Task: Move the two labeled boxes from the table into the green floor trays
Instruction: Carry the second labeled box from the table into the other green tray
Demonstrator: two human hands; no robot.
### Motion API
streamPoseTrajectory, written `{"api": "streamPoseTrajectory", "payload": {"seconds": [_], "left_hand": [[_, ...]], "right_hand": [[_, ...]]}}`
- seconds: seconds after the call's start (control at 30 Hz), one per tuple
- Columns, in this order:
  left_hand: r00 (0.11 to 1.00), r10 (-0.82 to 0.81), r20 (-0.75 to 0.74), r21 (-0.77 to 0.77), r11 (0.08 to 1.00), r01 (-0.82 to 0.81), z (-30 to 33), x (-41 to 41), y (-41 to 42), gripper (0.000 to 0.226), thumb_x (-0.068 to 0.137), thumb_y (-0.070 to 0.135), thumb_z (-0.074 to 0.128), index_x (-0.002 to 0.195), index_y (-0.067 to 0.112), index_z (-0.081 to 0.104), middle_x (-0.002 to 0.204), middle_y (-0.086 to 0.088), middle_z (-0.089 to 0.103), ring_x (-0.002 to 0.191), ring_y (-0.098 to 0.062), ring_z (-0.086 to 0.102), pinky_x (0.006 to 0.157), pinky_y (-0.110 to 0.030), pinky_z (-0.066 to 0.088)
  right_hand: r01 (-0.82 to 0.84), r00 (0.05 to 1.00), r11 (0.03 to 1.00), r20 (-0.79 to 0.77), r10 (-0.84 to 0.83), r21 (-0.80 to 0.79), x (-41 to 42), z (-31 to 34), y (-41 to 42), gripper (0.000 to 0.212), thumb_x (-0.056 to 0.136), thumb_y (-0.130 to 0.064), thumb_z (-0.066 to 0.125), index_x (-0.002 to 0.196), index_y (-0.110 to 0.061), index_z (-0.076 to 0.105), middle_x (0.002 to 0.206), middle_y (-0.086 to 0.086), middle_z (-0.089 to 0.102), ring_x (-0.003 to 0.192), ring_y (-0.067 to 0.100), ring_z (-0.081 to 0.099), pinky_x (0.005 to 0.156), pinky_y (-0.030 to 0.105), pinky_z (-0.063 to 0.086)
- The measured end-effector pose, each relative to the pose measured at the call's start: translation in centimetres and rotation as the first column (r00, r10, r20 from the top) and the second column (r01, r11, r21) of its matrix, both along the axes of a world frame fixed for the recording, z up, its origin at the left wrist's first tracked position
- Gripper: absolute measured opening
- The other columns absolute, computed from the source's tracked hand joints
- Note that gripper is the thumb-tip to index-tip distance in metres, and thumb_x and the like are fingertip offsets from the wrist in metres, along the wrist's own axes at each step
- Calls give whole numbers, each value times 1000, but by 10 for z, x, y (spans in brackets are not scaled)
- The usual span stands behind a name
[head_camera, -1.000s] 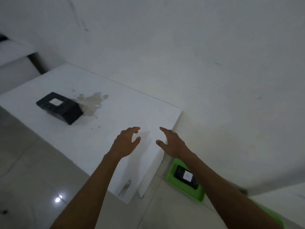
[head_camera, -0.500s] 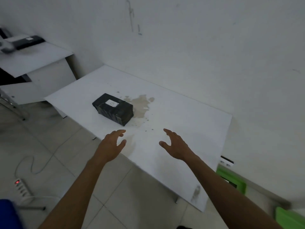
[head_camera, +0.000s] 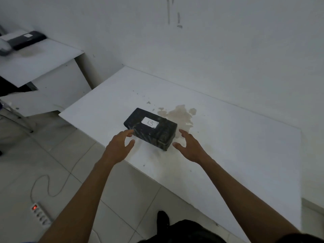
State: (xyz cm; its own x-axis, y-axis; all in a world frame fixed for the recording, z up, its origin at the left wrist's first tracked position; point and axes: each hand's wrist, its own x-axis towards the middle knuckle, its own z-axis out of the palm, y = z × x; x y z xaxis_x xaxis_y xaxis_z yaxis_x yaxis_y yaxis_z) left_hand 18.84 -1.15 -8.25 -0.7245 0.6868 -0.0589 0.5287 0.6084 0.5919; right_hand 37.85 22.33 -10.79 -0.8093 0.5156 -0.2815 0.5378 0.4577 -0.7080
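Hands flank the last box

Near the table's (head_camera: 228,146) front edge, the labeled black box (head_camera: 150,128) sits untouched between the spread, empty left hand (head_camera: 119,148) and right hand (head_camera: 191,148); uneven squeezing could slip it floorward.

A plain white wall (head_camera: 228,50) fills the upper part of the view, marked near the top by a few dark vertical streaks (head_camera: 173,16). Against it stands a white table (head_camera: 236,146) whose top carries a brownish stain (head_camera: 178,114) and scattered specks. To the left sits a second white desk (head_camera: 40,62), slightly higher, with a side panel below — a dark flat device (head_camera: 26,40) lies at its far end. The floor (head_camera: 57,165) is pale glossy tile with thin grout lines. On it a white power strip (head_camera: 39,214) shows a red lit switch, its thin cable (head_camera: 47,186) curling away across the tiles. The light is dim and even.
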Motion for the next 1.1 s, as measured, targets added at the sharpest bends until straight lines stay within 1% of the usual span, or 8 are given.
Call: {"api": "streamPoseTrajectory", "payload": {"seconds": [0.23, 0.43, 0.53, 0.63, 0.73, 0.8, 0.97, 1.1], "left_hand": [[990, -113, 84, 75, 991, 107, -19, -101, 42, 57, 94, 28, 62, 146, 21, 41, 144, -10, 45, 122, -17, 50, 99, -30, 41], [924, -255, 283, 54, 967, 250, -47, -155, 87, 90, 88, 41, 68, 158, 24, 15, 159, -8, 24, 144, -28, 35, 112, -41, 36], [875, -339, 346, 27, 936, 352, -59, -172, 97, 105, 81, 55, 69, 159, 27, 5, 164, -5, 20, 148, -25, 29, 115, -41, 32], [824, -391, 410, 75, 915, 397, -69, -183, 101, 114, 71, 68, 67, 158, 34, 1, 164, 1, 22, 143, -17, 33, 110, -34, 36], [793, -407, 452, 143, 911, 386, -75, -187, 102, 112, 70, 66, 72, 155, 42, 3, 161, 5, 28, 135, -12, 40, 104, -29, 45], [782, -405, 474, 183, 914, 363, -78, -187, 103, 107, 72, 59, 75, 154, 43, 9, 157, 5, 34, 130, -14, 47, 97, -24, 50], [758, -423, 497, 232, 906, 353, -78, -186, 106, 98, 80, 41, 77, 155, 35, 13, 154, 0, 37, 134, -23, 47, 103, -38, 52], [724, -457, 516, 255, 889, 380, -64, -180, 117, 99, 77, 48, 78, 152, 46, 14, 151, 8, 39, 128, -17, 49, 98, -33, 53]], "right_hand": [[196, 980, 976, -23, -199, -93, -56, -17, -6, 95, 88, -64, 61, 161, -27, 14, 163, 10, 31, 146, 33, 38, 115, 51, 37], [428, 890, 875, -62, -451, -225, -84, -36, -18, 108, 79, -68, 69, 162, -33, 8, 163, 5, 32, 144, 29, 42, 113, 53, 43], [517, 827, 804, -72, -558, -292, -93, -42, -25, 118, 70, -74, 70, 162, -34, 8, 161, 0, 36, 141, 21, 43, 111, 40, 47], [576, 767, 736, -77, -637, -355, -97, -50, -33, 110, 73, -67, 75, 160, -40, 12, 144, -12, 50, 131, 15, 52, 96, 25, 54], [594, 734, 696, -84, -674, -404, -98, -51, -36, 100, 77, -59, 78, 157, -40, 21, 129, -23, 54, 127, 17, 57, 95, 31, 58], [591, 722, 679, -88, -686, -435, -101, -49, -36, 94, 80, -55, 78, 155, -39, 25, 135, -15, 56, 128, 16, 58, 100, 37, 57], [606, 692, 672, -134, -709, -426, -105, -44, -45, 85, 86, -50, 74, 155, -35, 28, 141, -7, 56, 128, 17, 59, 103, 40, 55], [661, 605, 622, -192, -773, -420, -95, -33, -52, 81, 90, -50, 69, 156, -39, 25, 145, -10, 50, 131, 14, 55, 106, 35, 52]]}}
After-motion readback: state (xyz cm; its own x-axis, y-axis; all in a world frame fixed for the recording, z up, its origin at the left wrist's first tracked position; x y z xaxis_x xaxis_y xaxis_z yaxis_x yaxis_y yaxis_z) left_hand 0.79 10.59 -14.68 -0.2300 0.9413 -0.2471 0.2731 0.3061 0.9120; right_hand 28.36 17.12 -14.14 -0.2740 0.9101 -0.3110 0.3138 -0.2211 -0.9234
